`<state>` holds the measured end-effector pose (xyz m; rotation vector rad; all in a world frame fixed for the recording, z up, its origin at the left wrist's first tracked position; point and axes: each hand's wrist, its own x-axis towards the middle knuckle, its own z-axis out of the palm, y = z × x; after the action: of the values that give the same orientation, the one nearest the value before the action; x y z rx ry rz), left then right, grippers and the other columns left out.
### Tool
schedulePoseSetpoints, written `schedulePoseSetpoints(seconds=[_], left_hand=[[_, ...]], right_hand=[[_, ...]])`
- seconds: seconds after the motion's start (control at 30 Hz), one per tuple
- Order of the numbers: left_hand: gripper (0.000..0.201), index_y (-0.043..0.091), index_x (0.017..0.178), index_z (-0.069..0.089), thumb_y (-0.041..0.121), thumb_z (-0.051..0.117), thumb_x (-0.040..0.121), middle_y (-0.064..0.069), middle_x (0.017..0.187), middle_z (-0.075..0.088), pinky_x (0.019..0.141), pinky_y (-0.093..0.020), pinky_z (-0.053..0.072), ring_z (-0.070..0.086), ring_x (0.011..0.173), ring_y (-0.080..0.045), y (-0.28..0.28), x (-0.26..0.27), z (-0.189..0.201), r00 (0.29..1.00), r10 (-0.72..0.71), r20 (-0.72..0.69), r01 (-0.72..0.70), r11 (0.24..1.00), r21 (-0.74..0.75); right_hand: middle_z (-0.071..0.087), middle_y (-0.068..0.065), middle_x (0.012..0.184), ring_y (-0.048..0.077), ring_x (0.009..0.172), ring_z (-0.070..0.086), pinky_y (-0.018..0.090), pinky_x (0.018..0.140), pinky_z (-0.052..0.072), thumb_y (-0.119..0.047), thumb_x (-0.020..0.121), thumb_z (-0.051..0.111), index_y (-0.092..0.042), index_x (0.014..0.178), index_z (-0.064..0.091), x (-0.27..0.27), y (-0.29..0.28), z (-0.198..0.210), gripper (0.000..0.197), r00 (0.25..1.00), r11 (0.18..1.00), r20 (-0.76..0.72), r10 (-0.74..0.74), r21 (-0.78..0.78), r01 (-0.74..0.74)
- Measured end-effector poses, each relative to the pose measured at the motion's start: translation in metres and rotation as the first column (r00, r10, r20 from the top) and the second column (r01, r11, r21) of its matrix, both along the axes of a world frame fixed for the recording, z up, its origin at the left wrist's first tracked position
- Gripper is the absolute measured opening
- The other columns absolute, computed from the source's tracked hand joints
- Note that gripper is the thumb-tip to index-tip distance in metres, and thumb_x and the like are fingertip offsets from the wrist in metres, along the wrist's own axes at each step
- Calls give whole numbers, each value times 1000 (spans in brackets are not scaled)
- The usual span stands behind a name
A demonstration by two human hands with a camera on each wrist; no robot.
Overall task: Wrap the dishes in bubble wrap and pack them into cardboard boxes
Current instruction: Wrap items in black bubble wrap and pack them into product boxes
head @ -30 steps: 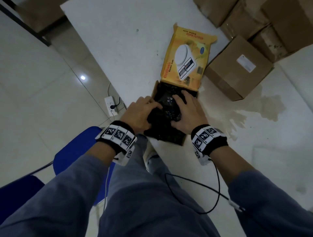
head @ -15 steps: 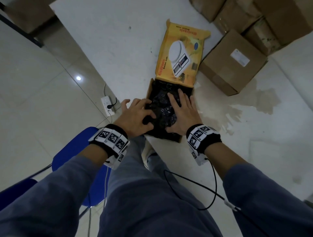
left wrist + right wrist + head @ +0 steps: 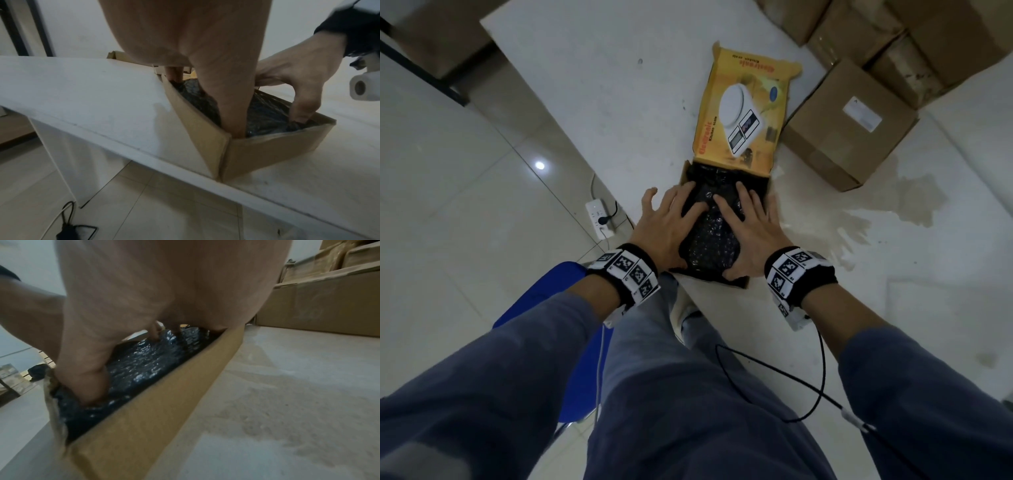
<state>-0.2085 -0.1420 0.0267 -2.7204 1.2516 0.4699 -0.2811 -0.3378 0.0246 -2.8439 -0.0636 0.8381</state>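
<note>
Both hands press a dark bubble-wrapped bundle [image 3: 710, 236] down into an open cardboard box [image 3: 265, 151] that sits at the near edge of a white desk [image 3: 592, 82]. The left hand [image 3: 666, 228] lies flat with fingers spread over the bundle's left side, its thumb pushed down inside the near corner of the box; its grip is open, pressing rather than holding. The right hand [image 3: 748, 233] rests on the right side with straight fingers, while its thumb digs into the wrap at the near wall. The yellow printed lid [image 3: 744, 113] stands open beyond the fingers.

The risks lie in the fit and the position. The bundle fills the box tightly, so hard pressure could crack whatever dish is inside, which cannot be seen through the wrap. The near corner looks level with the desk's edge, and a downward push there might tip or slide it off toward the floor. Bunched wrap along the walls may also keep the lid from closing flat.
</note>
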Motion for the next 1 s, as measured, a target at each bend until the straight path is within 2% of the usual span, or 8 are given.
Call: schedulePoseSetpoints(seconds=[0.07,0.13,0.3,0.4,0.53,0.67,0.87,1.0], left_hand=[[133,20,154,10,67,78,50,-18,161,8,111,-62,9,13,148,-31,-9,3,-2,999,-42,7,42,998,36],[142,18,155,-8,68,77,52,-21,161,-3,113,-62,6,7,150,-31,-15,8,-3,997,-67,-31,70,993,97],[155,17,151,-23,68,79,46,-26,159,-7,113,-63,0,1,150,-33,-27,17,-8,993,-109,-52,117,975,188],[159,18,151,-23,66,81,42,-26,158,-4,113,-63,-1,1,149,-33,-29,20,-10,991,-108,-84,121,978,172],[161,18,151,-24,61,85,40,-25,159,-8,120,-55,6,-2,149,-35,-20,29,-13,984,-55,-172,72,993,93],[159,7,152,-18,57,89,44,-31,156,-15,121,-51,5,-11,147,-42,-15,57,-9,964,-84,-252,94,995,28],[155,0,152,-11,53,90,47,-26,157,-20,116,-62,18,-7,147,-43,-20,99,-13,944,-181,-275,181,983,-26],[150,-2,152,-10,59,86,54,-25,158,-19,114,-65,18,-10,147,-42,-20,113,-16,922,-231,-310,216,973,-82]], right_hand=[[-26,14,158,40,148,-8,69,111,-9,-63,42,84,-32,151,-19,1,-1,1,153,999,998,-37,12,-58,-14],[-29,12,157,38,148,-8,74,109,-2,-58,41,88,-32,150,-23,1,-2,1,158,997,995,-66,29,-98,-36],[-29,10,158,38,148,-9,72,110,14,-48,44,93,-31,151,-22,0,0,-2,158,997,996,-78,1,-86,-8],[-24,10,159,38,148,-9,65,114,19,-47,44,94,-29,152,-19,1,-1,-3,157,997,999,-75,2,-48,-5],[-23,10,159,37,148,-12,56,119,14,-43,44,94,-30,152,-20,18,-2,-5,158,996,999,-82,32,-9,-33],[-29,9,158,35,147,-18,56,120,9,-33,46,94,-33,152,-20,54,-5,-7,155,993,998,-103,57,28,-54],[-32,15,156,38,145,-22,58,119,7,-32,49,94,-26,153,-20,92,-6,-6,154,989,998,-134,54,-3,-55],[-31,17,156,40,145,-23,59,119,6,-36,49,94,-23,153,-19,104,-8,-4,154,986,996,-152,71,-39,-77]])
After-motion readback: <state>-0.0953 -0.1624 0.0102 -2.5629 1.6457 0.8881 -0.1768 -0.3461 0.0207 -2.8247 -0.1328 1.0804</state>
